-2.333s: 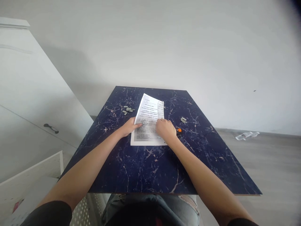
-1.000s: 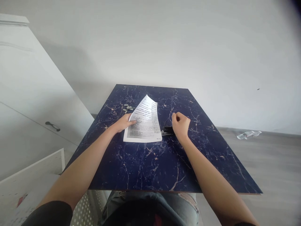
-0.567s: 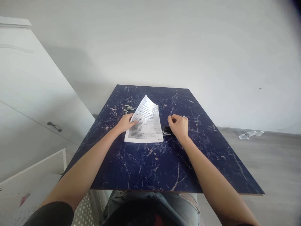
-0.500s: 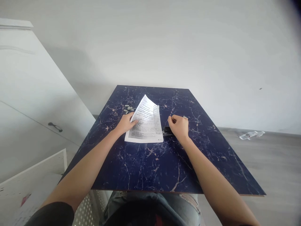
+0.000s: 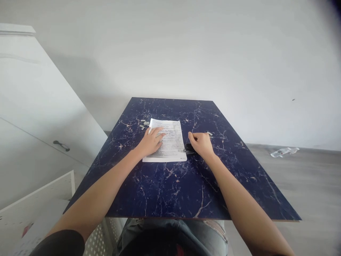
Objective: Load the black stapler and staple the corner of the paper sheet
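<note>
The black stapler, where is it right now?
In the head view the black stapler lies on the dark blue marbled table, at the right edge of the printed white paper sheet, under the right hand.

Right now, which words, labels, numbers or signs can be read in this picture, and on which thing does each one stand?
Printed sheet of paper under the left hand: many lines of dark print, too small and blurred to read.
Small dark thing at the right hand: no readable label.
Bottle on the floor: label too blurred to read.
Nothing here can be quoted.
</note>
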`<state>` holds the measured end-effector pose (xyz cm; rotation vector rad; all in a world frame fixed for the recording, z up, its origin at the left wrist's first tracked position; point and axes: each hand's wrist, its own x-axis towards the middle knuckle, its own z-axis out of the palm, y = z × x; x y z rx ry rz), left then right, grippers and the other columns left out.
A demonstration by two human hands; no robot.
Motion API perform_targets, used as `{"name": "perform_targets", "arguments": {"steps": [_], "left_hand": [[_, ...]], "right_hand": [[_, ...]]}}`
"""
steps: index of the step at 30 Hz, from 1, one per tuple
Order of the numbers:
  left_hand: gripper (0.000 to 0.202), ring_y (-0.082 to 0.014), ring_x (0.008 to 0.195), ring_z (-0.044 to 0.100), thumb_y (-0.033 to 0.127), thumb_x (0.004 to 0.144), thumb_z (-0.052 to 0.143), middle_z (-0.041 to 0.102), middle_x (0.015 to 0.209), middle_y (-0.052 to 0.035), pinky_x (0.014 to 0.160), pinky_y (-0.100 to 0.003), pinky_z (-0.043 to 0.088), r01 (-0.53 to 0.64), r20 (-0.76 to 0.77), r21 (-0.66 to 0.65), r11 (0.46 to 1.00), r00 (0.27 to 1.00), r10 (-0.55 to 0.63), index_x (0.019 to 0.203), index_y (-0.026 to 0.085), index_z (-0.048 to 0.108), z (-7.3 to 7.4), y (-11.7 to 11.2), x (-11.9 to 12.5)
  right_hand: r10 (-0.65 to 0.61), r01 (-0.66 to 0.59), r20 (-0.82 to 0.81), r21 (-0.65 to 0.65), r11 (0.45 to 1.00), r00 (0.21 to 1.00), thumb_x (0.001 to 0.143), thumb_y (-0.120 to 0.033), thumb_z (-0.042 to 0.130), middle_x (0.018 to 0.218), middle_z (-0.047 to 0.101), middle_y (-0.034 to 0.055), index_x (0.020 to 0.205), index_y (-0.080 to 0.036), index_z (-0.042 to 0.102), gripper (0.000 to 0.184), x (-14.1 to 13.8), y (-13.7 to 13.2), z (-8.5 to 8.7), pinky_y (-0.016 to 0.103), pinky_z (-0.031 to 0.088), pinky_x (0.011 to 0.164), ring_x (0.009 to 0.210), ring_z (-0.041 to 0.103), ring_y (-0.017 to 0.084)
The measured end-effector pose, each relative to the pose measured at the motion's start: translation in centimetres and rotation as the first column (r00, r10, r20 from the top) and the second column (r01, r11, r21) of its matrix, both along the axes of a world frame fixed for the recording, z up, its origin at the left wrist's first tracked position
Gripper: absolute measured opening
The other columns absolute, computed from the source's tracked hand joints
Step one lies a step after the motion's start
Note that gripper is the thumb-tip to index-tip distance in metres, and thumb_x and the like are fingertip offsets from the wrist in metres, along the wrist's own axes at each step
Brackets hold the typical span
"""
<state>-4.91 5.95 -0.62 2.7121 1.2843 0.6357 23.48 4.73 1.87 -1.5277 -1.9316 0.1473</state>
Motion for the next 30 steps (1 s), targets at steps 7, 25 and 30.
{"name": "perform_targets", "arguments": {"steps": [7,25,30], "left_hand": [[0.044,-0.0253,0.146,0.037,0.035,0.104,0.035,0.043,0.158,-0.0043,0.123,-0.048,0.018,0.169,-0.076,-0.245,0.955,0.978,-0.193,0.141,0.028,0.056,-0.8,-0.2,0.8],[0.047,-0.028,0.115,0.056,0.047,0.099,0.045,0.063,0.123,-0.0091,0.104,-0.044,0.038,0.235,-0.043,-0.335,0.912,0.963,-0.264,0.142,0.032,0.057,1.2,-1.0,0.4],[0.047,-0.0298,0.142,0.037,0.048,0.099,0.046,0.044,0.154,-0.0018,0.118,-0.048,0.024,0.308,-0.034,-0.367,0.878,0.938,-0.344,0.145,0.042,0.051,1.6,-1.3,0.4]], "right_hand": [[0.075,-0.064,0.101,-0.105,0.992,0.992,0.097,-0.043,0.042,0.048,0.042,0.0001,0.049,-0.019,0.039,0.054,-0.3,-0.2,0.2,0.03,0.022,0.055,0.047,0.027,0.011],[0.057,-0.045,0.144,-0.085,0.995,0.988,0.099,-0.043,0.041,0.048,0.047,0.0022,0.049,-0.02,0.042,0.056,-0.3,-0.3,0.3,0.031,0.021,0.055,0.045,0.033,0.012],[0.045,-0.034,0.148,-0.08,0.996,0.988,0.098,-0.044,0.042,0.047,0.048,0.0022,0.048,-0.02,0.043,0.055,-0.4,-0.4,0.4,0.031,0.021,0.055,0.044,0.035,0.012]]}}
